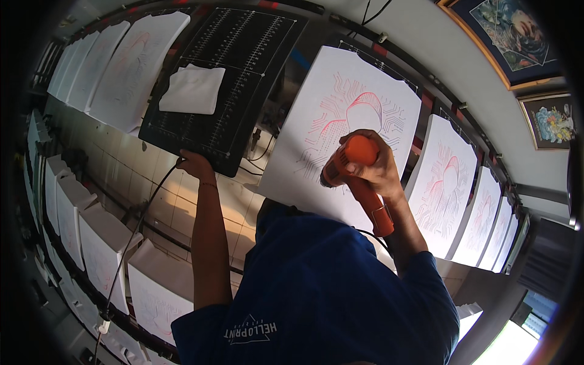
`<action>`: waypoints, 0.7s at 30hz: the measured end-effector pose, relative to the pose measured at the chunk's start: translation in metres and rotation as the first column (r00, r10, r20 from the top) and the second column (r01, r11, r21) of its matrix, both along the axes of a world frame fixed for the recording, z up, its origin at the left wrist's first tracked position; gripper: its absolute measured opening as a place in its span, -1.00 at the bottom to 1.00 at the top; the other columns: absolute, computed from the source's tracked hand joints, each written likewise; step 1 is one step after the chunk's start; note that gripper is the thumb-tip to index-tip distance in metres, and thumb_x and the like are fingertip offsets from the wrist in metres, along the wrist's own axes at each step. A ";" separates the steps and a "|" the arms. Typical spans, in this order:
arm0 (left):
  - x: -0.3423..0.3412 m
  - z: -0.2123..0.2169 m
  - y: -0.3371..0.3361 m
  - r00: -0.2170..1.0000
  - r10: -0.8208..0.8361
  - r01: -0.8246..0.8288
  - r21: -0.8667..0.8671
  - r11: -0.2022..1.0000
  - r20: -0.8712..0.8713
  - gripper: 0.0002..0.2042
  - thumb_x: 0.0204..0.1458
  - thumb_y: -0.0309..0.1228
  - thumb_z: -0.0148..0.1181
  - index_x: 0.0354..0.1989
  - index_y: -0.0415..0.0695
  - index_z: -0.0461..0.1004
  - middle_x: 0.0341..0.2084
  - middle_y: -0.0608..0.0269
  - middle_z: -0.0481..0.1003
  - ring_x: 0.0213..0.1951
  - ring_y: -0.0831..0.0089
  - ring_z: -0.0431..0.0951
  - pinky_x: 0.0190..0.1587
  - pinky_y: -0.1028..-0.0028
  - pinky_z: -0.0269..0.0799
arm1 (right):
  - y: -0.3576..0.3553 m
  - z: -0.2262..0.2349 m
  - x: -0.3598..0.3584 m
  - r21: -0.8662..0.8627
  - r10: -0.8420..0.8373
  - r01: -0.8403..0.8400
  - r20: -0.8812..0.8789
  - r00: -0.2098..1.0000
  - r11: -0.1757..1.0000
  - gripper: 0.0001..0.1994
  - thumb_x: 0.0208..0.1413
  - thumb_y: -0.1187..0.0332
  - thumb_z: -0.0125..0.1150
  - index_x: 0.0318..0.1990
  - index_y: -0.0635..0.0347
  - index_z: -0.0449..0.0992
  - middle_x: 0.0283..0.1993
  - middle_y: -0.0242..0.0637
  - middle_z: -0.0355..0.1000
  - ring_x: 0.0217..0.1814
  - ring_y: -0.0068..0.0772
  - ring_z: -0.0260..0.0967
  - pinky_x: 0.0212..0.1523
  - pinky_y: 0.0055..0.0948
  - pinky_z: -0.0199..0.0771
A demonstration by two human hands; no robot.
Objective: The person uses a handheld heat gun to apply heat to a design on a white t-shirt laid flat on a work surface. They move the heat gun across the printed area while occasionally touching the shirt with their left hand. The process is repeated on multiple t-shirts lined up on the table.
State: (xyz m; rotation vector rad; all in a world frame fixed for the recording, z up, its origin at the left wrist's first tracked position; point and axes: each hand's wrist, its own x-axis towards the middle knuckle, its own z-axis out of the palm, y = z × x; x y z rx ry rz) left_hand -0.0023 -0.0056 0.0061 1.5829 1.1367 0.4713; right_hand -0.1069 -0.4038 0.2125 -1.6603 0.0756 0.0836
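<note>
right fingers: wrapped tight round the orange heat gun (359, 176), right hand (372, 167)
heat gun: nozzle end against the white printed shirt (340, 115), just below its red design
left fingers: curled on the lower edge of the black platen (243, 67), left hand (193, 164)
platen: left of the shirt, tilted, folded white cloth (193, 89) lying on it
cord: black (143, 213), running down from the platen's lower edge
more shirts: rows left and right of the platen

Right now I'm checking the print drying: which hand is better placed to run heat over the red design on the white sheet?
Right hand: it grips the orange heat gun over the sheet. Left hand holds the black board.
</note>
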 end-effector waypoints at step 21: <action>0.000 -0.008 0.003 0.999 -0.006 0.007 0.042 0.999 -0.035 -0.33 0.36 0.02 -0.17 0.24 -0.49 0.04 0.10 -0.49 0.30 0.10 -0.25 0.50 0.06 0.02 0.61 | -0.021 0.003 -0.026 -0.031 -0.081 0.082 0.032 0.996 0.996 -0.30 -0.17 0.13 0.67 0.05 0.39 0.45 -0.11 -0.18 0.55 -0.06 -0.38 0.51 0.06 -0.36 0.50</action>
